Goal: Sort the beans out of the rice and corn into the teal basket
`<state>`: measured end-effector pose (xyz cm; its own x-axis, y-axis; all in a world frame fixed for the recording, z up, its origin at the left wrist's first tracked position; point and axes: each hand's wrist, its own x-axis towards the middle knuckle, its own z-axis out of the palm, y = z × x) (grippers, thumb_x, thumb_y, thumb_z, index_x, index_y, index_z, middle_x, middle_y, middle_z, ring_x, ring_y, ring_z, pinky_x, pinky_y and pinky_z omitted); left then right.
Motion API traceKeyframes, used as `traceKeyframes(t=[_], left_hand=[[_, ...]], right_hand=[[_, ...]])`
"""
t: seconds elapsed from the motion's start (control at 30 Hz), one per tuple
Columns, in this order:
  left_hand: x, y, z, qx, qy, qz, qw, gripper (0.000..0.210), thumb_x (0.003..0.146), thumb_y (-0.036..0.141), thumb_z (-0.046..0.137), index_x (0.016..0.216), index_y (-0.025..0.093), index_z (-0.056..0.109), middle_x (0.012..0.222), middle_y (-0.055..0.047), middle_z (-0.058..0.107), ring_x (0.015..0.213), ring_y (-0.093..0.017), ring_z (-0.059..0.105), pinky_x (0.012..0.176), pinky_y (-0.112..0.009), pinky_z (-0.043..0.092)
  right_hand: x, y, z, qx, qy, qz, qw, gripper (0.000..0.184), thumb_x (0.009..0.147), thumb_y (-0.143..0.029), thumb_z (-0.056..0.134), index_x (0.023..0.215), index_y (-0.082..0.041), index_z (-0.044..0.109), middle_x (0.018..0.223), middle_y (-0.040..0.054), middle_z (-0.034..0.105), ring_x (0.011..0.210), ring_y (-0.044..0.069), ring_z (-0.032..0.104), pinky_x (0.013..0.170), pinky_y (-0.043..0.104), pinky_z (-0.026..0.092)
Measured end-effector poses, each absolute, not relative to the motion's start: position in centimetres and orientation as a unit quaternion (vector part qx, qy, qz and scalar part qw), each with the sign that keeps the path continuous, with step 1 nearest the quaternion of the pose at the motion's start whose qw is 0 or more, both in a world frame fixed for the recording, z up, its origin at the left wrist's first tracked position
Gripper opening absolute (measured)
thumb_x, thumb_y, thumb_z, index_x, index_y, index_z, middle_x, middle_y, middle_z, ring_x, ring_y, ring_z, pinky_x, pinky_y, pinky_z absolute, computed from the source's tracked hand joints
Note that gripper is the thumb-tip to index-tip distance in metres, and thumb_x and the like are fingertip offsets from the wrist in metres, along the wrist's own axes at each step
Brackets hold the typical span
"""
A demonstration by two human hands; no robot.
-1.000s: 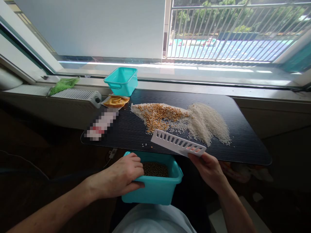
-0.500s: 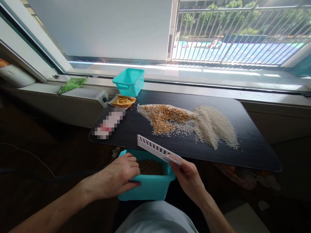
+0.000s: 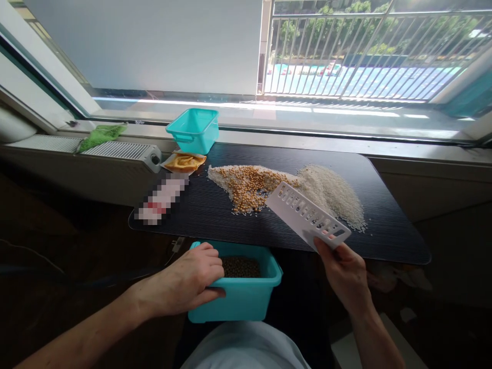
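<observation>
My left hand [image 3: 198, 274] is closed over the near left rim of a turquoise plastic bin [image 3: 234, 302], below the table's front edge. Small brownish round grains [image 3: 243, 267] lie inside that bin. In my right hand [image 3: 346, 274] is a thin white slotted plate [image 3: 294, 218], gripped at its lower right end and tilted over the table's front part. Beyond the plate, white rice [image 3: 334, 189] spreads over the dark tabletop, partly hidden by it. Golden-yellow round beans [image 3: 246, 189] are mixed into the rice on the left side.
A second turquoise bin [image 3: 196, 133] stands at the table's back left by the window. Near it lie an orange-yellow packet [image 3: 185, 162] and a blurred pale item [image 3: 163, 199]. A green cloth [image 3: 102, 136] rests on the radiator [image 3: 115, 154]. The dark table [image 3: 392, 230] has rounded corners.
My right hand has moved right with the slotted plate, from above the lower bin to over the table, and the plate's flat face now shows. My left hand keeps its grip on the rim.
</observation>
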<state>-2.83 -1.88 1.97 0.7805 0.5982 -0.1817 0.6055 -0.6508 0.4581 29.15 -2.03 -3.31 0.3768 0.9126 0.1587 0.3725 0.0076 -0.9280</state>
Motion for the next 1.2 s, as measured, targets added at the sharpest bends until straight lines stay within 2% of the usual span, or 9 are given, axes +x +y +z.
traceKeyframes(t=[0.2,0.53,0.67,0.9,1.07,1.2], left_hand=[[-2.4,-1.7,2.2,0.913,0.323,-0.005,0.251,0.021,0.087,0.024,0.068,0.071,0.018,0.055,0.073,0.001,0.06,0.077,-0.018,0.054,0.084,-0.033,0.038],[-2.0,-1.8,2.5,0.918,0.309,0.002,0.251,0.021,0.085,0.022,0.069,0.07,0.018,0.055,0.072,0.001,0.06,0.077,-0.018,0.054,0.081,-0.032,0.039],[-2.1,-1.9,2.5,0.919,0.307,0.008,0.248,0.022,0.086,0.024,0.069,0.071,0.018,0.054,0.072,0.001,0.06,0.077,-0.018,0.054,0.082,-0.033,0.038],[-2.5,-2.2,2.5,0.921,0.303,0.021,0.245,0.02,0.087,0.026,0.069,0.074,0.018,0.056,0.074,0.0,0.061,0.079,-0.019,0.054,0.083,-0.033,0.038],[-2.6,-2.4,2.4,0.919,0.311,0.013,0.242,0.02,0.086,0.026,0.071,0.073,0.018,0.056,0.074,0.001,0.061,0.078,-0.018,0.055,0.083,-0.032,0.038],[-2.9,-2.6,2.4,0.919,0.314,0.019,0.236,0.02,0.085,0.025,0.071,0.073,0.018,0.057,0.073,0.001,0.061,0.078,-0.018,0.055,0.083,-0.032,0.037]], right_hand=[[28.6,-1.6,-3.4,-0.597,-0.56,0.302,0.489,0.024,0.081,-0.035,0.067,0.099,-0.024,0.079,0.099,0.0021,0.079,0.092,0.029,0.075,0.086,0.043,0.06],[30.6,-1.9,-2.8,-0.604,-0.532,0.324,0.496,0.029,0.075,-0.043,0.075,0.094,-0.022,0.08,0.096,0.0047,0.079,0.09,0.029,0.075,0.085,0.042,0.06],[30.8,-2.5,-2.3,-0.586,-0.561,0.36,0.46,0.03,0.076,-0.046,0.074,0.094,-0.022,0.08,0.093,0.0049,0.08,0.085,0.028,0.075,0.081,0.04,0.061],[30.4,-3.7,-0.9,-0.517,-0.613,0.455,0.388,0.022,0.082,-0.04,0.071,0.094,-0.025,0.08,0.093,0.0042,0.08,0.085,0.025,0.076,0.076,0.032,0.062],[28.2,-1.5,-1.6,-0.541,-0.603,0.372,0.452,0.024,0.084,-0.039,0.067,0.099,-0.024,0.079,0.097,0.0037,0.079,0.09,0.026,0.074,0.083,0.037,0.059],[26.8,0.5,-2.2,-0.56,-0.602,0.335,0.46,0.026,0.084,-0.037,0.064,0.102,-0.022,0.078,0.1,0.0033,0.079,0.094,0.027,0.073,0.088,0.04,0.056]])
